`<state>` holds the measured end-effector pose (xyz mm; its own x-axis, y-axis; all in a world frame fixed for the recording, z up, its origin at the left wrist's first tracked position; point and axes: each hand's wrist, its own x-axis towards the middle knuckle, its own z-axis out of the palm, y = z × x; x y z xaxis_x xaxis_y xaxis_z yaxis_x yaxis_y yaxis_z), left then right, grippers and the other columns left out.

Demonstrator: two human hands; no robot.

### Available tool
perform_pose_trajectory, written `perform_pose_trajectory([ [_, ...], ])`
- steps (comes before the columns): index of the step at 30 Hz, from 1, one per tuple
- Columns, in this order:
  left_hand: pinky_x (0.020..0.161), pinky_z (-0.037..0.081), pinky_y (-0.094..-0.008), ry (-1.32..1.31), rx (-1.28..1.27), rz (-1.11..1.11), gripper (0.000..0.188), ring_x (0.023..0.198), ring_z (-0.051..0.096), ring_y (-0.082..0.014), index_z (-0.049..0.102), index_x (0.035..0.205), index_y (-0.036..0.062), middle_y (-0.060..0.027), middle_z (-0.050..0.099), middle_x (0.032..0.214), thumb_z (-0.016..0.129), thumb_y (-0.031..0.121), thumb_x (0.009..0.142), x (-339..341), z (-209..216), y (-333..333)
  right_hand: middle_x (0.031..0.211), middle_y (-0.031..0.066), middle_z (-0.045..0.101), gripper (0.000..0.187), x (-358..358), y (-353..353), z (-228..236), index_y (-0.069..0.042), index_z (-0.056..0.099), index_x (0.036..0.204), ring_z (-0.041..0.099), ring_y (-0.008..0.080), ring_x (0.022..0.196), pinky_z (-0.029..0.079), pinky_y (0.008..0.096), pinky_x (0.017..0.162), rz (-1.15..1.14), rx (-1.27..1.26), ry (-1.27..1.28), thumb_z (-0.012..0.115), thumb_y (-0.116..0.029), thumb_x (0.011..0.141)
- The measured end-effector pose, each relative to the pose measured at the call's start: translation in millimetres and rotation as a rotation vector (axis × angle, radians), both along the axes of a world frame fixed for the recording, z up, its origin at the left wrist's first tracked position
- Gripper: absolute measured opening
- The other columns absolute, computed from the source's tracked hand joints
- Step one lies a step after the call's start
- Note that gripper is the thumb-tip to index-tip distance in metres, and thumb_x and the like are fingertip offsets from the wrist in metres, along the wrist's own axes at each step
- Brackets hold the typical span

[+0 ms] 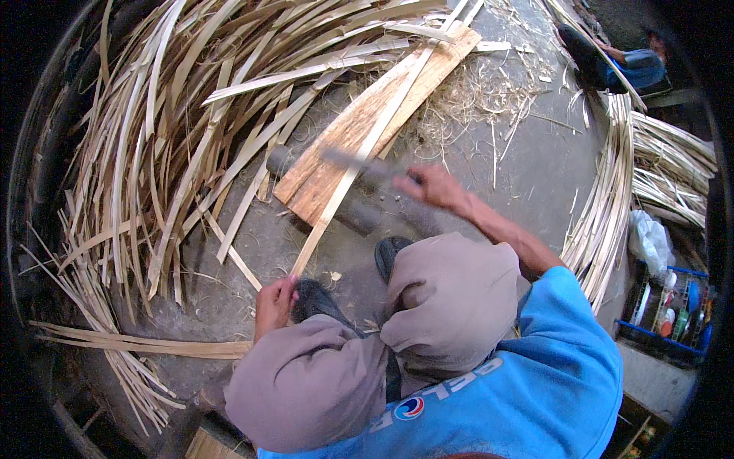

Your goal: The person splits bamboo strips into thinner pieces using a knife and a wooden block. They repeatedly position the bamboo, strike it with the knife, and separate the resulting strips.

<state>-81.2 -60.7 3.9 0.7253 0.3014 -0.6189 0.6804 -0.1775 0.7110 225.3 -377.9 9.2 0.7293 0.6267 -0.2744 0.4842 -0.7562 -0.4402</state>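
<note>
My left hand is closed round the near end of a long pale strip of bamboo or similar split wood, beside my left shoe. The strip runs up and away over a worn wooden board, which lies slanted and raised off the floor at its near end. My right hand grips a knife whose dark blade crosses the strip above the board. Motion smears the blade, and its handle is mostly hidden in my fingers.
A large heap of loose strips covers the left side. Thin shavings litter the grey floor. Bundled strips, a plastic bag and a blue-rimmed basket stand right. Another person's leg shows at upper right.
</note>
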Motion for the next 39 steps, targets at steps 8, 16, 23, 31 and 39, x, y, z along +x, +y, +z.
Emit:
perform_pose_trajectory([
  [8,0.054,0.039,-0.0265,0.226,-0.450,0.213,0.042,0.060,0.051,-0.0080,0.065,0.083,0.0037,0.0006,0.058,0.065,0.057,0.039,0.104,-66,20,36,0.082,0.0206,0.070,0.072,112,-61,-22,0.004,0.069,0.091,0.065,0.0280,0.070,0.052,0.0461,0.072,-0.712,0.095,-0.043,0.052,-0.066,0.097],
  [16,0.037,0.021,-0.0224,0.331,-0.684,-0.015,0.042,0.043,0.034,-0.0046,0.057,0.083,0.0099,0.0041,0.046,0.059,0.055,0.046,0.104,53,6,22,0.081,0.0231,0.068,0.052,-95,30,-5,-0.004,0.070,0.092,0.069,0.0408,0.080,0.053,0.0502,0.071,0.004,0.233,0.028,0.066,-0.056,0.092],
  [23,0.036,0.022,-0.0216,0.292,-0.680,-0.028,0.043,0.041,0.032,-0.0047,0.056,0.081,0.0110,0.0043,0.045,0.056,0.054,0.047,0.104,60,3,33,0.089,0.0233,0.069,0.053,-23,1,-19,-0.006,0.068,0.094,0.069,0.0433,0.077,0.054,0.0529,0.067,-0.205,0.124,-0.028,0.062,-0.059,0.093],
  [31,0.056,0.040,-0.0219,0.291,-0.590,-0.032,0.039,0.061,0.048,-0.0051,0.063,0.087,0.0086,0.0051,0.053,0.067,0.057,0.043,0.104,-24,17,61,0.087,0.0241,0.071,0.059,49,-38,-19,-0.006,0.073,0.096,0.070,0.0400,0.080,0.054,0.0501,0.070,-0.463,0.112,0.021,0.061,-0.063,0.092],
  [39,0.068,0.044,-0.0231,0.316,-0.337,0.117,0.031,0.074,0.052,-0.0057,0.064,0.111,0.0038,0.0008,0.062,0.081,0.061,0.033,0.103,-116,34,76,0.083,0.0222,0.068,0.055,22,-30,-65,-0.005,0.070,0.090,0.066,0.0317,0.072,0.051,0.0426,0.066,-0.101,0.308,-0.222,0.062,-0.059,0.094],
])
